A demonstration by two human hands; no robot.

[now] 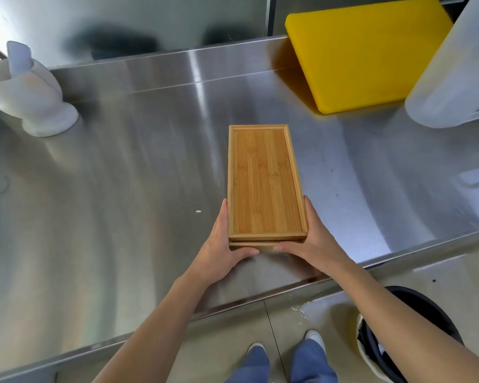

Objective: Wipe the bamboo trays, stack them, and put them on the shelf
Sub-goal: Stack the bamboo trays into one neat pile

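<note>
A stack of bamboo trays (264, 181) lies lengthwise in the middle of the steel table (122, 189), the top tray face up and empty. The edge of a lower tray shows under its near end. My left hand (227, 244) grips the stack's near left side, thumb across the near end. My right hand (310, 239) holds the near right side, its thumb also on the near end. Whether the stack rests on the table or is lifted slightly is unclear.
A yellow cutting board (365, 53) leans at the back right beside a translucent plastic container (454, 78). A white mortar with pestle (31, 92) stands at the back left. A lined bin (407, 335) sits on the floor at right, by my feet.
</note>
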